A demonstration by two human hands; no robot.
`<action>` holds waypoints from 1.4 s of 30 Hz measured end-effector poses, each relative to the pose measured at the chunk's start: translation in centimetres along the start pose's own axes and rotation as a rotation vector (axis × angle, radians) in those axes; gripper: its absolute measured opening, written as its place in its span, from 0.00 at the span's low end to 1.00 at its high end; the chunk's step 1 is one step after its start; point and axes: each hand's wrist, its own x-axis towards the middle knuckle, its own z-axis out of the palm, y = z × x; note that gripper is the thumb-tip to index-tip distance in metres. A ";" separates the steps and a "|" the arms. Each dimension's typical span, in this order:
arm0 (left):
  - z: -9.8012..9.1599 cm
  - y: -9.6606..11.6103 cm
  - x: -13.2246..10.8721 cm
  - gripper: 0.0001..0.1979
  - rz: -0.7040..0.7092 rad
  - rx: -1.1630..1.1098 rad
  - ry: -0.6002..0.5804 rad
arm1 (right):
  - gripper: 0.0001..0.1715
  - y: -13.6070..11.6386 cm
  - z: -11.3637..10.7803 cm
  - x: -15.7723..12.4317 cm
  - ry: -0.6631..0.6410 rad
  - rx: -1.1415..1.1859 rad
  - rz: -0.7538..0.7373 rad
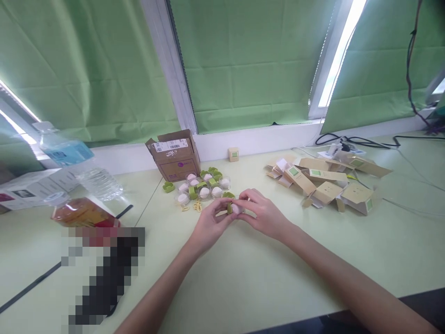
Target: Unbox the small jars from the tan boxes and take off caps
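My left hand and my right hand meet over the table, thumbs and fingers pinched round one small item. It is a pale pinkish-white ball with a green piece on its left side. The left fingers are at the green side, and the right fingertips press on the pale side. Just beyond my hands lie several clear cups with pale balls inside, mixed with green flower-shaped pieces. Beside them is a little heap of yellowish rings.
An opened brown carton stands behind the cups, near a small tan box. Flattened tan boxes pile up on the right, with black cables behind. A water bottle and a bottle of reddish-brown drink are on the left.
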 end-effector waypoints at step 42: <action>-0.4 0.2 -0.6 0.12 0.382 0.634 -0.032 | 0.22 0.7 -1.0 -0.2 -0.148 0.046 -0.043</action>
